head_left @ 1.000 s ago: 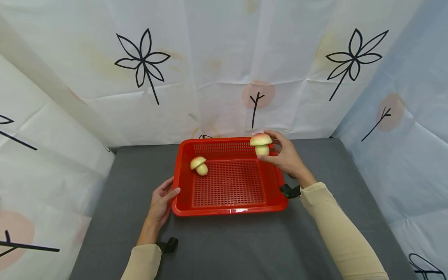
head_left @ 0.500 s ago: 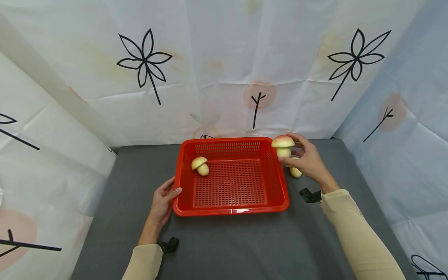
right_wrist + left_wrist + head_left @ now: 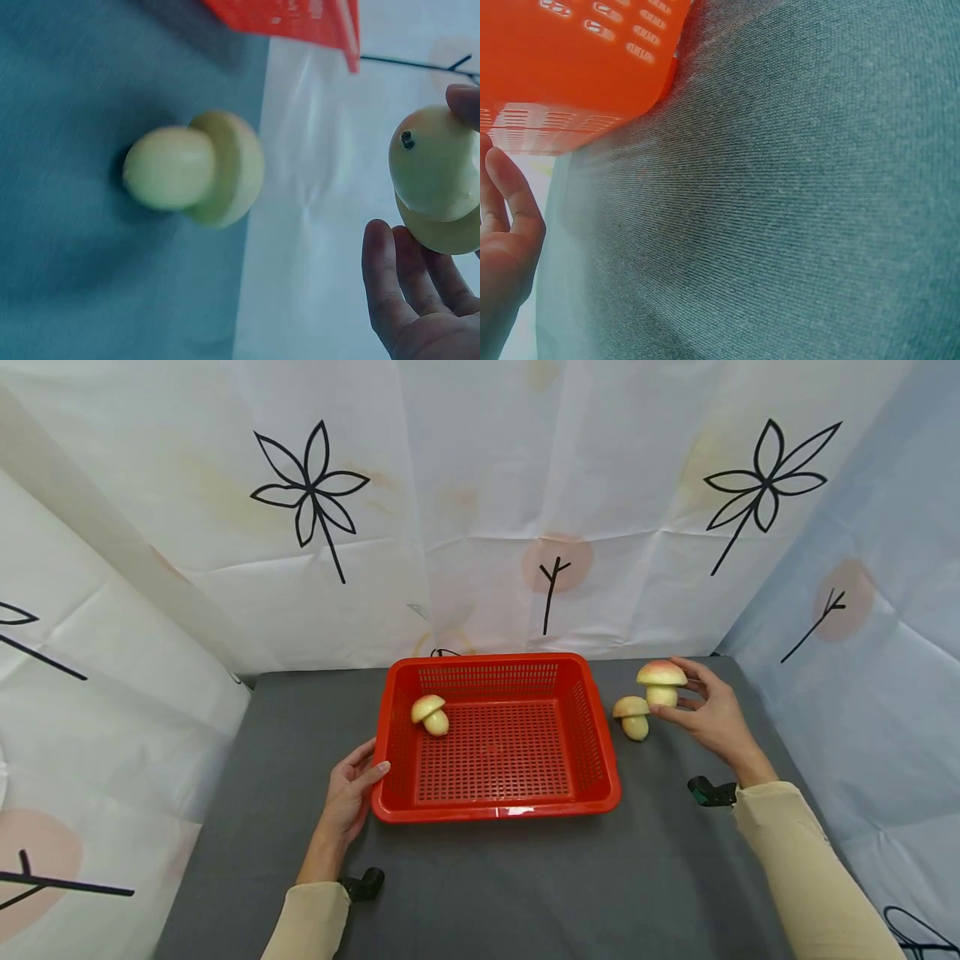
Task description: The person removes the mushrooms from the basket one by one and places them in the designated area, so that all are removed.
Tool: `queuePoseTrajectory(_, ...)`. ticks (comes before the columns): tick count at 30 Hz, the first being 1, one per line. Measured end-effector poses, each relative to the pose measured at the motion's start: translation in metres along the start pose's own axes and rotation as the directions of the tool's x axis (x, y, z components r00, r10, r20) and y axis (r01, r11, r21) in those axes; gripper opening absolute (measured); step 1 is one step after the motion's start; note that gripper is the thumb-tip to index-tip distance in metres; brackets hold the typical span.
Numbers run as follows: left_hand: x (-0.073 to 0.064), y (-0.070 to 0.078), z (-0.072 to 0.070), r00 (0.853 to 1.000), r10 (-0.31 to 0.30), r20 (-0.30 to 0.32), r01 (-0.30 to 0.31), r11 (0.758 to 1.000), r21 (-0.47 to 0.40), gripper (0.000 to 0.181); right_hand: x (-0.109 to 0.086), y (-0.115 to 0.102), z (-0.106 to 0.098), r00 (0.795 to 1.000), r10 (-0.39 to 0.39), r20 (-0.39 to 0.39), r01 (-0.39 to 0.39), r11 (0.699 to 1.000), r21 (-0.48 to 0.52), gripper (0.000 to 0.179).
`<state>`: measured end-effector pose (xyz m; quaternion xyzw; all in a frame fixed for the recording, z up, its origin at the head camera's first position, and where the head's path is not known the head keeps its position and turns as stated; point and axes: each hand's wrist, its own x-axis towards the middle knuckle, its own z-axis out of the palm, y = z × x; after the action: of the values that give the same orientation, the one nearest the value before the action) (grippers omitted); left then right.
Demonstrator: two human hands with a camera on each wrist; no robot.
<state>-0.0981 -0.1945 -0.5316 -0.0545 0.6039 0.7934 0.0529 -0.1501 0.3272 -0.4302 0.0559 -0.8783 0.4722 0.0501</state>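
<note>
My right hand (image 3: 712,714) holds a toy mushroom (image 3: 662,683), its cap reddish on top and its stem pale yellow, upright between thumb and fingers. In the right wrist view this mushroom (image 3: 435,165) shows a small dark mark at the stem's end. Just left of it a second mushroom (image 3: 632,717) lies on the table, blurred in the right wrist view. A third mushroom (image 3: 431,716) lies tilted inside the red plastic basket (image 3: 491,814), toward its left end. My left hand (image 3: 348,793) grips the basket's left rim, thumb on top and fingers along the outer side.
A dark grey cloth (image 3: 480,893) covers the table. White fabric (image 3: 450,485) printed with black flowers and trees hangs behind, with more at both sides. Black straps with small devices sit on both wrists.
My right hand has carried its mushroom from over the basket's back right corner out to the right, past the rim. The mushroom on the table has come into view. My left hand stays put.
</note>
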Motion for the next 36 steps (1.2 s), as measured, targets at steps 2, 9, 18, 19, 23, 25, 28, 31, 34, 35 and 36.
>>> queuePoseTrajectory(2,0.000,0.000,0.000,1.000,0.003,-0.001,-0.003,1.000,0.002,0.057,-0.002,0.005,-0.004,1.000,0.012,-0.006,-0.013,1.000,-0.009,0.080)
queuePoseTrajectory(9,0.000,0.001,0.001,1.000,-0.002,-0.004,0.002,1.000,0.000,0.056,-0.005,0.025,-0.013,0.998,0.067,0.001,-0.067,0.996,-0.054,0.081)
queuePoseTrajectory(18,-0.001,0.001,0.000,1.000,0.000,0.001,0.000,1.000,-0.007,0.057,-0.007,0.060,-0.010,0.984,0.176,0.035,-0.171,0.978,-0.116,0.082)
queuePoseTrajectory(19,-0.001,0.001,0.000,1.000,-0.001,0.001,0.001,1.000,-0.007,0.057,-0.007,0.065,-0.009,0.982,0.185,0.042,-0.180,0.978,-0.110,0.082)
queuePoseTrajectory(23,-0.001,0.002,0.001,1.000,-0.006,0.001,0.006,1.000,-0.005,0.057,-0.007,0.080,-0.006,0.977,0.208,0.057,-0.202,0.974,-0.100,0.083)
queuePoseTrajectory(25,-0.001,0.002,0.001,1.000,-0.007,0.001,0.007,1.000,-0.002,0.056,-0.006,0.086,-0.005,0.973,0.222,0.059,-0.215,0.971,-0.100,0.083)
queuePoseTrajectory(28,-0.001,0.002,0.001,1.000,-0.004,0.003,0.004,1.000,0.000,0.057,-0.006,0.093,-0.004,0.968,0.244,0.065,-0.237,0.966,-0.103,0.083)
queuePoseTrajectory(31,-0.001,0.002,0.001,1.000,0.002,0.006,-0.002,1.000,0.002,0.057,-0.006,0.100,-0.002,0.963,0.261,0.072,-0.253,0.962,-0.103,0.083)
queuePoseTrajectory(34,-0.002,0.002,0.001,1.000,0.010,0.011,-0.010,1.000,0.003,0.056,-0.006,0.105,0.001,0.962,0.265,0.066,-0.257,0.960,-0.115,0.083)
queuePoseTrajectory(35,-0.002,0.001,0.001,1.000,0.011,0.012,-0.011,1.000,0.002,0.056,-0.006,0.106,0.001,0.963,0.261,0.064,-0.253,0.960,-0.116,0.083)
queuePoseTrajectory(36,-0.002,0.001,0.001,1.000,0.012,0.013,-0.012,1.000,0.001,0.056,-0.006,0.107,0.002,0.965,0.256,0.062,-0.248,0.962,-0.116,0.083)
